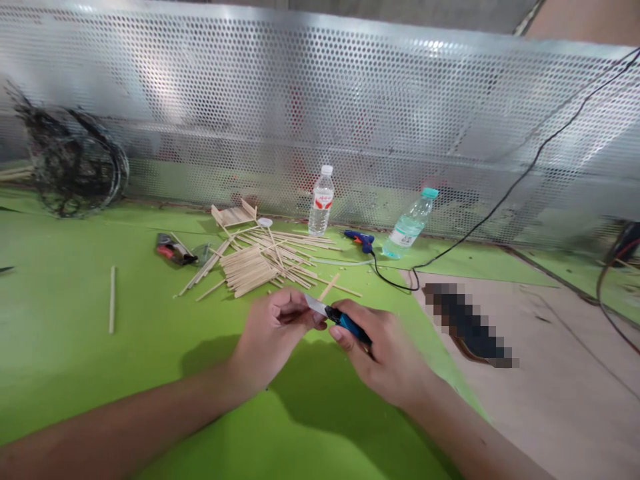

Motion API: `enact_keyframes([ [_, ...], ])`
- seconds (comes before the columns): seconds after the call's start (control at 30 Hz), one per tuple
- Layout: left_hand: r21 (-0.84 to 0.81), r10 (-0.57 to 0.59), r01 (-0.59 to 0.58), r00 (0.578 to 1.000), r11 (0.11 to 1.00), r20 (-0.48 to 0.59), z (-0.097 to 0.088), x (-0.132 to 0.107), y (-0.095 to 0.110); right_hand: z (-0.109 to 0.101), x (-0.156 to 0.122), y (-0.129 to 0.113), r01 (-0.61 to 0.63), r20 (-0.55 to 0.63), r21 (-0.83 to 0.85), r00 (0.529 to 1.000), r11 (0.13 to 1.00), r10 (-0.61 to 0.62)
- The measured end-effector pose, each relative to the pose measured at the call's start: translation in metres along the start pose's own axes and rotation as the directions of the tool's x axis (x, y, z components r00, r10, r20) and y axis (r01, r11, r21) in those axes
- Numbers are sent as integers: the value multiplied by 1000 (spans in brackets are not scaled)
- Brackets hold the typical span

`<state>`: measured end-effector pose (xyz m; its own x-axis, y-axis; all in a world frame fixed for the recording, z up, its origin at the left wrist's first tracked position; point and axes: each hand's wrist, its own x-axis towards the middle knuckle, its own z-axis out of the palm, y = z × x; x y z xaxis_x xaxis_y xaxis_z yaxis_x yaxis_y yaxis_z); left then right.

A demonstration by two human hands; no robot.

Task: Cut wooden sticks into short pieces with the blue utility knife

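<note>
One blue-handled knife (350, 325) juts leftward from the right grip (390, 353).

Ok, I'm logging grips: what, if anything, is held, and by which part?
The right hand holds a utility knife by its blue handle; the left hand appears to pinch a wooden stick by its near, hidden part.

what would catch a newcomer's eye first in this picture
Probably the right hand at the centre, gripping a blue utility knife whose bare blade sits right by the left hand's fingers. Next, the untidy heap of thin wooden sticks just beyond them, then the shiny perforated metal panel across the back.
</note>
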<state>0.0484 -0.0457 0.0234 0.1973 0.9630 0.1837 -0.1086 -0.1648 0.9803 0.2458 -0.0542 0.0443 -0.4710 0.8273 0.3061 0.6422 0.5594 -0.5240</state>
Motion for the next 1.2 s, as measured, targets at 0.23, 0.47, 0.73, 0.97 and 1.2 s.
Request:
enact_keyframes([
  [0.23,92,74,-68,995,993,-63,0,-3,-3,2,-2,-1,44,-22,25,999,999,-43],
  [0.47,65,74,-71,996,995,-43,1,-2,2,3,-2,-1,-2,-19,-14,1000,1000,2],
  [0.73,56,54,-55,998,997,17,-1,-1,-1,1,-1,2,-16,-24,-3,1000,1000,16],
  [0.97,55,60,-61,998,997,22,0,-3,2,1,1,0,-1,-9,36,1000,999,1],
  [1.2,-74,-50,48,998,996,-24,-2,2,-1,-8,11,36,-155,76,14,985,988,154],
])
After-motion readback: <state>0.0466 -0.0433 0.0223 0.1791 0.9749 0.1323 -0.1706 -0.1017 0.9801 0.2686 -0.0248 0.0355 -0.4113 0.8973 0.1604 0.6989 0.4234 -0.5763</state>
